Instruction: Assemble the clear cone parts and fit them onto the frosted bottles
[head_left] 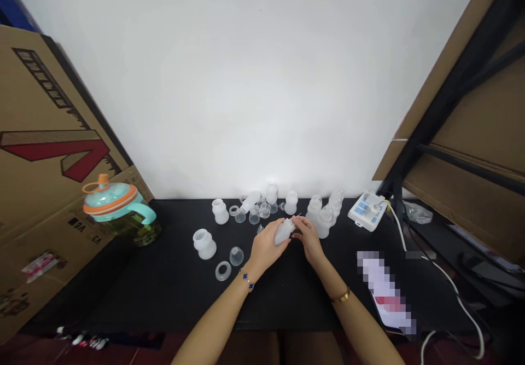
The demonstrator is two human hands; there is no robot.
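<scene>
My left hand (pixel 266 249) is closed around a small translucent white baby bottle (pixel 283 232), tilted with its mouth end up and to the right. At that end, the fingers of my right hand (pixel 307 238) are bent and pinch at the neck; any small part between them is hidden. Left of my hands, a clear dome cap (pixel 236 256) and a screw ring (pixel 223 271) lie on the black table (pixel 164 294). Two open bottle bodies, a nearer one (pixel 204 244) and a farther one (pixel 220 212), stand beyond them. Bottles with domed tops (pixel 326 222) stand just right of my right hand.
Several loose caps (pixel 254 214), rings and bottle bodies crowd the table's back by the wall. A teal drinking jug (pixel 123 212) stands far left by a cardboard box (pixel 45 151). To the right are a white power strip (pixel 368 210), its cable (pixel 447 283) and a phone (pixel 385 291).
</scene>
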